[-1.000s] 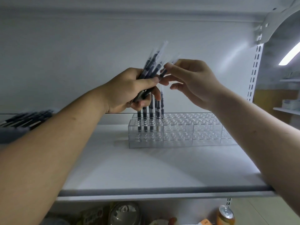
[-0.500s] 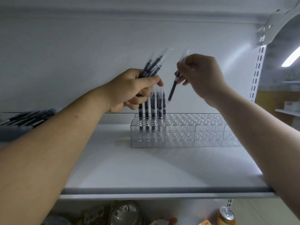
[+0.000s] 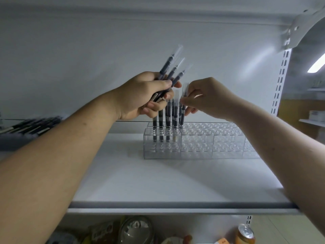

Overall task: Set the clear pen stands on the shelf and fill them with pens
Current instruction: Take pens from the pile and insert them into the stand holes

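pen stands [image 3: 202, 146] sit on shelf [image 3: 158, 182], mostly unfilled. right hand [image 3: 209, 97] pinches one pen [image 3: 182, 115] by the cap over a hole: best kept vertical and lowered straight. left hand [image 3: 146, 95] clamps spare pens [image 3: 169, 71].

no text, label or number can be read. the packet [image 3: 103, 233] below the shelf [image 3: 175, 206] bears coloured print, too blurred to make out; the box [image 3: 317, 115] at far right likewise.
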A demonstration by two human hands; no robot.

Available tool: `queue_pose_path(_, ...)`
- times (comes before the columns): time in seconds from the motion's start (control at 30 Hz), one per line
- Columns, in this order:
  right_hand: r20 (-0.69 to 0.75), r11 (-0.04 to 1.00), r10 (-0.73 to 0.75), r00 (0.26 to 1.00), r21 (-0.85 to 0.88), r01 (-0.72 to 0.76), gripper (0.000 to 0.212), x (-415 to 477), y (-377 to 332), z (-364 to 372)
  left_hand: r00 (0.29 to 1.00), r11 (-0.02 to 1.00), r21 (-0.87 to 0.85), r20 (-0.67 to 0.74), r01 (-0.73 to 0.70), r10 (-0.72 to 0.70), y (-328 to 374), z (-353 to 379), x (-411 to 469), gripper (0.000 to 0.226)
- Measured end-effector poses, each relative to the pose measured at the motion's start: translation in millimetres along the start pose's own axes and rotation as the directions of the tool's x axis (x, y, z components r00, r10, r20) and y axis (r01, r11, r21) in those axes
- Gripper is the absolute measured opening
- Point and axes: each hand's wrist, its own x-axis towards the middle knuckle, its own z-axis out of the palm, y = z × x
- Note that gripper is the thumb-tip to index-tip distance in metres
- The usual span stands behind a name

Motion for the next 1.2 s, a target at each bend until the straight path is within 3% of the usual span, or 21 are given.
queue_pose_path(0.4,0.041,1.0,-0.014,0.999,-0.01,0.015,0.016,0,-4,5,0.997,0.984,0.16,-0.012,-0.077,0.08,-1,2,-1,0.03)
queue_pose_path(0.53,0.024,0.999,0.032,0.999,-0.002,-0.032,0.015,1,0,5,0.996,0.975,0.207,-0.017,-0.079,0.084,0,3,-3,0.029)
queue_pose_path(0.6,0.087,0.998,0.063,0.994,-0.031,-0.06,0.017,0,1,4,0.996,0.97,0.227,-0.015,-0.082,0.088,0,3,-3,0.028)
queue_pose_path(0.67,0.146,0.996,0.091,0.985,-0.038,-0.086,0.02,0,2,5,0.996,0.968,0.234,-0.013,-0.087,0.092,0,4,-4,0.027)
queue_pose_path(0.87,0.125,0.995,0.077,0.989,-0.066,-0.069,0.021,0,4,5,0.995,0.97,0.219,0.009,-0.103,0.103,2,3,-6,0.023)
queue_pose_path(0.97,0.16,0.987,0.062,0.985,-0.154,-0.037,0.018,-2,4,2,0.996,0.975,0.205,0.017,-0.089,0.087,2,1,-5,0.025)
queue_pose_path(1.1,0.018,0.987,0.009,1.0,-0.161,-0.006,0.022,-2,5,-11,0.999,0.98,0.194,0.011,-0.05,0.049,1,0,-3,0.028)
queue_pose_path(1.2,-0.132,0.998,-0.03,0.991,0.042,0.036,0.018,0,4,-14,1.0,0.982,0.186,-0.005,-0.01,0.011,2,0,-3,0.019)
